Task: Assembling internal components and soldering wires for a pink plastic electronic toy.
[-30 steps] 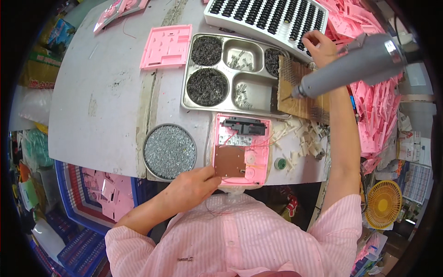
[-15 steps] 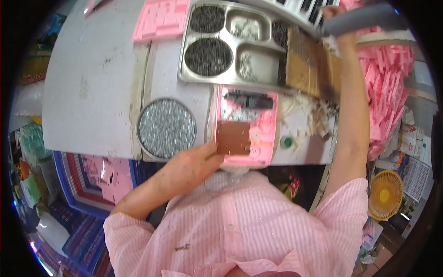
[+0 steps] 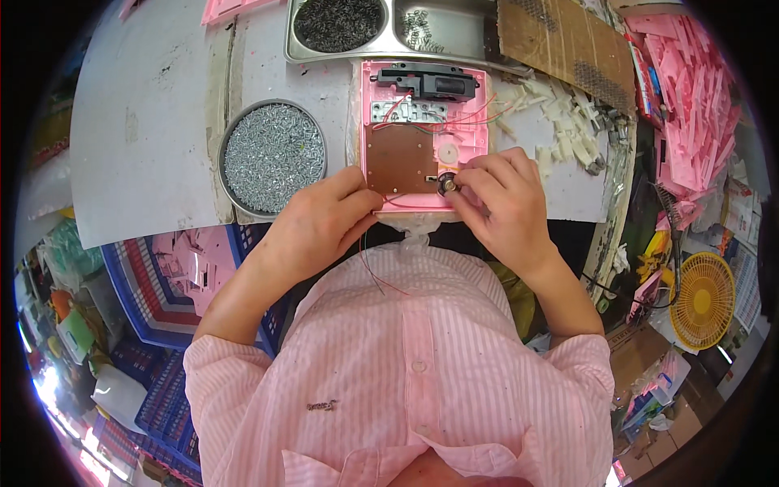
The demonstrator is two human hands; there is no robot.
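Observation:
A pink plastic case (image 3: pixel 482 146) lies at the table's front edge, its inside facing up. It holds a brown circuit board (image 3: pixel 399 158), a black mechanism (image 3: pixel 426 83), a silvery metal strip (image 3: pixel 396 111) and loose red and green wires (image 3: pixel 475 115). At the case's lower right, my right hand (image 3: pixel 507 207) pinches a small round speaker (image 3: pixel 448 184) between thumb and fingers. My left hand (image 3: pixel 324 213) is closed at the lower left corner, fingertips pressed together on thin wires (image 3: pixel 367 264), whose ends dangle over my shirt. The exact pinch point is partly hidden.
Left of the case stands a round dish of small metal pins or screws (image 3: pixel 273 158). Behind it sits a metal tray (image 3: pixel 341 53) of springs, with cardboard (image 3: pixel 560 49) over its right side. Pale plastic pieces (image 3: pixel 568 130) lie right. Pink parts (image 3: pixel 686 97) pile up beyond the table.
My right hand has come back from the far upper right to the case and now holds the speaker. Thin wires now hang below my left hand. The view has shifted, so the table appears higher.

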